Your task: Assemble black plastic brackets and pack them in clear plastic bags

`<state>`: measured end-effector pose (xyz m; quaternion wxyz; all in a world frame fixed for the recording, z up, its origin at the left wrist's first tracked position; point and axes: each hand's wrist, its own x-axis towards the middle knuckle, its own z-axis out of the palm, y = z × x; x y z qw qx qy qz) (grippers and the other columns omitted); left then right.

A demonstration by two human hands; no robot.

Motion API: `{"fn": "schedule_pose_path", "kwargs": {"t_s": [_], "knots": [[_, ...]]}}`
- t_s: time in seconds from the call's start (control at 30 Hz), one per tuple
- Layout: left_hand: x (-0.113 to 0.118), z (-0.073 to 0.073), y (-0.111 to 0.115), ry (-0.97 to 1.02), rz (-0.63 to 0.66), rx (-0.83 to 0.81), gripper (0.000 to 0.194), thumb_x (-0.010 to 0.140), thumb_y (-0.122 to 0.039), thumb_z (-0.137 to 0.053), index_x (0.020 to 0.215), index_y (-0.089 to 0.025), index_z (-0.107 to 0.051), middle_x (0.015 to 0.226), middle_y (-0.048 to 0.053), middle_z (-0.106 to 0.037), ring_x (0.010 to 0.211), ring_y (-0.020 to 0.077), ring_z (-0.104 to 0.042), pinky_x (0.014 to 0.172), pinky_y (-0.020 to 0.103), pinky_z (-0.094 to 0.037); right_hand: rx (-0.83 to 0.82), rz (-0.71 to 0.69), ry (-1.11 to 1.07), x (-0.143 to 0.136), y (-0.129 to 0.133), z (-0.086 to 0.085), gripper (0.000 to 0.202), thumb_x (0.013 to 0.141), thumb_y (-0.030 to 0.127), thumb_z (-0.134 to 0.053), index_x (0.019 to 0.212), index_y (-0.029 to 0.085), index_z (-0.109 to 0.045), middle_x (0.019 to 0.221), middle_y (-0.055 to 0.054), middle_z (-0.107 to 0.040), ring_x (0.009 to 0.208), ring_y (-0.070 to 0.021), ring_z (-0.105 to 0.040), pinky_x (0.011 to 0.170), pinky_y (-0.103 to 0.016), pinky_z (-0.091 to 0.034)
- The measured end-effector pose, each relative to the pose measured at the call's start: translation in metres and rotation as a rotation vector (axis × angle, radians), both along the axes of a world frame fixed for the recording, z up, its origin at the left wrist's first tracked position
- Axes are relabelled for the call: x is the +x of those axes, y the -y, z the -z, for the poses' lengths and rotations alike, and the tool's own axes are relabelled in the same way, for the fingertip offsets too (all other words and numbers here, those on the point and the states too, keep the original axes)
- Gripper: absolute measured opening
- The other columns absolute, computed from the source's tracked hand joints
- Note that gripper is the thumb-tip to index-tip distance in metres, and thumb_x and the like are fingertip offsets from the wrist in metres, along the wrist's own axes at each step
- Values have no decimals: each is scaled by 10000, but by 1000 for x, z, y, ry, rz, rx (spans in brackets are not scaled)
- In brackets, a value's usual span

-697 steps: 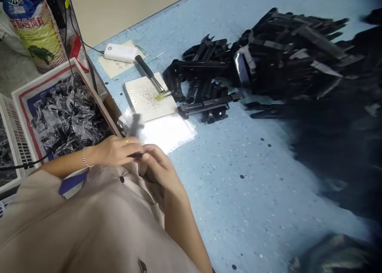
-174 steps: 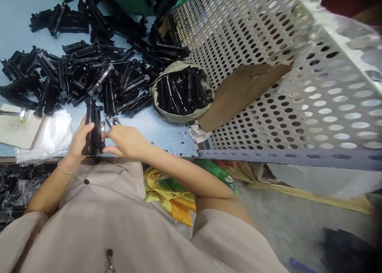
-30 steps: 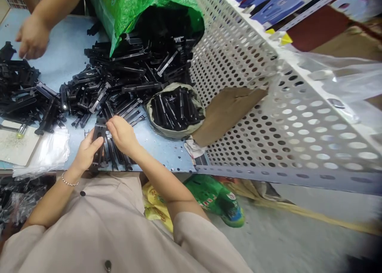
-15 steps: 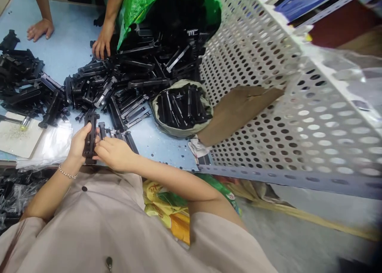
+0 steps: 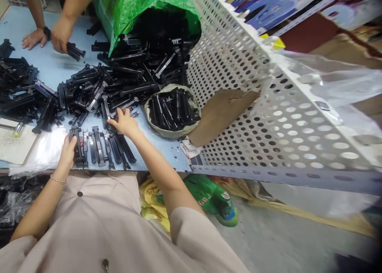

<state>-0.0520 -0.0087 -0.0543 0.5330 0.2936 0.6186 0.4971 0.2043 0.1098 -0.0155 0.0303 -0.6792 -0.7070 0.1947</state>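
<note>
My left hand (image 5: 68, 151) is closed on a black part (image 5: 76, 147) at the left end of a row of black parts (image 5: 98, 145) lying side by side along the table's front edge. Just above the row's right half, my right hand (image 5: 124, 121) reaches to the pile of black parts (image 5: 89, 88), thumb and fingers apart, its fingertips at the end of a black part (image 5: 105, 110). Whether it grips that part is not clear. A round cloth bag (image 5: 171, 133) full of similar parts stands to the right of my right hand.
Another person's hand (image 5: 60, 36) holds a black part at the back left, their other hand (image 5: 34, 39) flat on the table. A green sack (image 5: 119, 10) spills parts. A perforated metal panel (image 5: 232, 66) borders the right; plastic bags (image 5: 49, 147) lie front left.
The part held upright between my hands now lies in the row under my left hand. My right hand has left it and moved up to the pile. The other person's hand has lifted a part leftward.
</note>
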Motion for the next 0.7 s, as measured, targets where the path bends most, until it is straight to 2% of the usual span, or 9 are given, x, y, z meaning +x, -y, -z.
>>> {"fn": "schedule_pose_path", "kwargs": {"t_s": [0.07, 0.17, 0.23, 0.3, 0.33, 0.43, 0.53, 0.63, 0.7], "knots": [[2, 5, 2, -138, 32, 55, 627, 935, -528, -569, 1452, -208, -416, 1352, 170, -641, 1227, 270, -666, 1025, 439, -569, 25, 27, -26, -5, 1, -1, 738, 981, 621, -483, 1565, 184, -370, 1515, -226, -409, 1159, -385, -661, 975, -498, -513], [-8, 10, 6, -479, 75, 186, 696, 955, -459, -556, 1555, -198, -319, 1615, 193, -380, 1528, 291, -353, 1262, 490, -302, 113, -26, -53, -6, 28, -5, 680, 996, 540, -504, 1556, 171, -397, 1556, -230, -386, 1240, -393, -605, 994, -523, -513], [-12, 11, 11, -659, 115, 238, 780, 926, -427, -608, 1587, -178, -278, 1662, 202, -270, 1577, 308, -230, 1302, 507, -175, 183, -173, -82, -7, 61, -3, 644, 991, 523, -528, 1537, 191, -446, 1578, -212, -392, 1341, -395, -521, 1051, -540, -485], [-7, 11, 15, -736, 159, 244, 802, 898, -415, -646, 1583, -174, -306, 1650, 204, -273, 1574, 321, -228, 1304, 514, -169, 187, -339, -93, -6, 94, 5, 601, 971, 515, -576, 1502, 241, -508, 1614, -184, -378, 1439, -399, -417, 1122, -585, -415], [-1, 11, 17, -746, 176, 242, 785, 889, -405, -657, 1570, -178, -339, 1636, 198, -295, 1568, 321, -245, 1302, 512, -184, 176, -374, -82, -3, 108, 10, 590, 956, 501, -608, 1489, 260, -528, 1635, -175, -355, 1476, -405, -368, 1143, -611, -379], [24, 16, 17, -666, 211, 219, 684, 892, -358, -638, 1520, -181, -433, 1588, 181, -394, 1535, 306, -328, 1292, 498, -231, 145, -327, -33, 15, 127, 26, 592, 923, 462, -663, 1473, 274, -552, 1669, -177, -294, 1522, -417, -292, 1155, -656, -327], [41, 24, 11, -423, 207, 155, 618, 915, -348, -593, 1496, -171, -478, 1556, 170, -485, 1475, 283, -443, 1265, 475, -298, 146, -235, -1, 43, 122, 34, 558, 920, 417, -660, 1451, 270, -573, 1651, -185, -322, 1512, -420, -310, 1131, -699, -325], [37, 22, 9, -188, 190, 102, 606, 891, -384, -620, 1444, -147, -541, 1502, 169, -563, 1398, 283, -542, 1217, 467, -376, 252, -194, -39, 53, 114, 27, 461, 944, 354, -613, 1396, 260, -617, 1591, -183, -416, 1491, -420, -343, 1118, -715, -336], [26, 9, 15, -134, 262, 106, 590, 837, -378, -687, 1372, -145, -601, 1437, 166, -621, 1344, 287, -591, 1199, 477, -397, 356, -287, -139, 40, 114, 14, 435, 986, 300, -532, 1410, 232, -599, 1576, -192, -432, 1481, -380, -378, 1129, -646, -382]]}}
